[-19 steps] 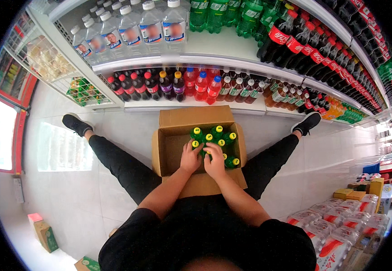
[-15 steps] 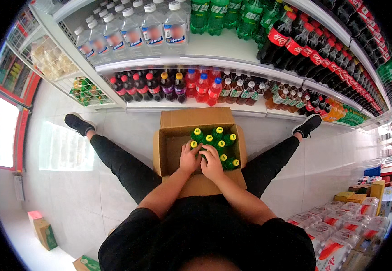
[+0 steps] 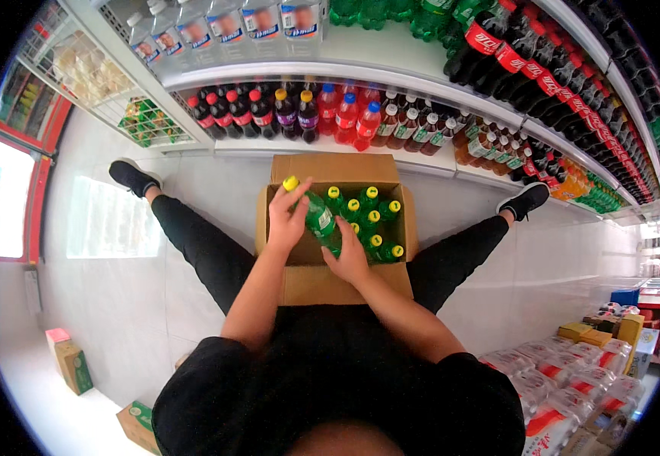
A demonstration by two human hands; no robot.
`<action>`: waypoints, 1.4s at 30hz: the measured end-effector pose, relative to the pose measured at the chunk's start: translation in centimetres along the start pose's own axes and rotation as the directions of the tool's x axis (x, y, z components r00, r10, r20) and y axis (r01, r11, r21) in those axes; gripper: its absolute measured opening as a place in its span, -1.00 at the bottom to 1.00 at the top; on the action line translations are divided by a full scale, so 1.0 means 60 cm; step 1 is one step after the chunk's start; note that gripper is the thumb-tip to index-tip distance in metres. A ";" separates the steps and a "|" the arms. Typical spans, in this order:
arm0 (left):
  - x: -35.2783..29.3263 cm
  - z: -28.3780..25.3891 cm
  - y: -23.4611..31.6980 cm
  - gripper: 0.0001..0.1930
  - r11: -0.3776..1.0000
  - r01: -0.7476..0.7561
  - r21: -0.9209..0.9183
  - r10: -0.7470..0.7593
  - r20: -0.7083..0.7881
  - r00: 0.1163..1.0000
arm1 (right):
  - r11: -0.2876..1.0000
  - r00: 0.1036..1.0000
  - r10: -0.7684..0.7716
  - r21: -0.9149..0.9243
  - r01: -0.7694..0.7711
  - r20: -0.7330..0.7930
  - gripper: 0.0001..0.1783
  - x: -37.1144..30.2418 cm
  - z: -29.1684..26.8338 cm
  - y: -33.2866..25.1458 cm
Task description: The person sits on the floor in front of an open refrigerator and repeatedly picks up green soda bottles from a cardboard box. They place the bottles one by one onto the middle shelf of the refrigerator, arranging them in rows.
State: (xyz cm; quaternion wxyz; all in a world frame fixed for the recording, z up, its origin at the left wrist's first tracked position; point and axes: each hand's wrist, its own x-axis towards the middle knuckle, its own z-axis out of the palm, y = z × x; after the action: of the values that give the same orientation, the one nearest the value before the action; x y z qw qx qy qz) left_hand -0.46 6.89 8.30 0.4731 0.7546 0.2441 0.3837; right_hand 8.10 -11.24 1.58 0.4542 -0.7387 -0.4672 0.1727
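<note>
I have the left hand (image 3: 287,220) raised just left of frame centre, its fingers wrapped round the upper part of a green bottle (image 3: 320,218), tilted over the box (image 3: 316,286) with its cap toward the upper left. The right hand (image 3: 349,257) sits at the bottle's lower part; I can't tell whether it grips. The neck is partly covered, and I can't make out the base.

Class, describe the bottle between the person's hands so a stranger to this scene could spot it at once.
Find the open cardboard box between the person's spread legs. Over its left part, between left hand and right hand, is a green bottle with a yellow cap. Unlike the matching bottles standing at right, it slants, cap toward the upper left.
</note>
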 end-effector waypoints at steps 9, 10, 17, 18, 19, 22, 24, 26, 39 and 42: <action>0.026 0.011 0.016 -0.57 0.934 0.133 -0.332 -0.037 0.280 0.959 | 0.929 0.975 0.221 0.298 -0.221 0.031 -0.09 -0.020 -0.014 -0.022; 0.021 0.015 0.012 -0.57 0.898 0.183 -0.400 -0.051 0.317 0.947 | 0.916 0.973 0.220 0.329 -0.229 0.065 -0.10 -0.024 -0.014 -0.015; -0.016 0.049 -0.031 -0.51 0.496 0.522 -0.694 -0.208 0.489 0.847 | 0.892 0.967 0.236 0.372 -0.256 0.099 -0.08 -0.039 0.007 0.002; -0.021 0.052 -0.033 -0.51 0.437 0.513 -0.739 -0.223 0.464 0.857 | 0.880 0.965 0.244 0.395 -0.264 0.101 -0.09 -0.039 0.006 0.000; -0.029 0.057 -0.033 -0.52 0.376 0.500 -0.780 -0.239 0.440 0.866 | 0.866 0.960 0.258 0.414 -0.281 0.112 -0.12 -0.039 0.004 -0.002; -0.058 0.073 -0.050 -0.58 0.201 0.445 -0.873 -0.362 0.356 0.861 | 0.819 0.947 0.297 0.478 -0.317 0.120 -0.20 -0.034 -0.005 -0.006; -0.087 0.094 -0.085 -0.64 0.288 0.482 -0.827 -0.493 0.304 0.815 | 0.788 0.944 0.316 0.528 -0.317 0.095 -0.23 -0.023 -0.008 -0.003; -0.139 0.112 -0.134 -0.70 0.523 0.605 -0.601 -0.639 0.194 0.745 | 0.763 0.944 0.329 0.578 -0.289 0.038 -0.31 -0.002 -0.016 -0.010; -0.179 0.140 -0.049 -0.22 0.890 0.058 0.452 -0.299 0.484 0.822 | 0.848 0.787 -0.059 0.385 0.364 -0.614 -0.27 0.313 -0.238 -0.125; -0.172 0.137 -0.043 -0.21 0.878 0.066 0.474 -0.325 0.491 0.808 | 0.840 0.682 -0.193 0.241 0.487 -0.706 -0.37 0.403 -0.303 -0.166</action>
State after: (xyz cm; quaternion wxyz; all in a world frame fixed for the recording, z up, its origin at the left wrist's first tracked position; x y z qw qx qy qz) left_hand 0.14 -3.86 0.24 0.3806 0.8888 0.2534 0.0308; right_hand 27.32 1.48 23.54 0.7569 -0.5358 -0.3624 -0.0933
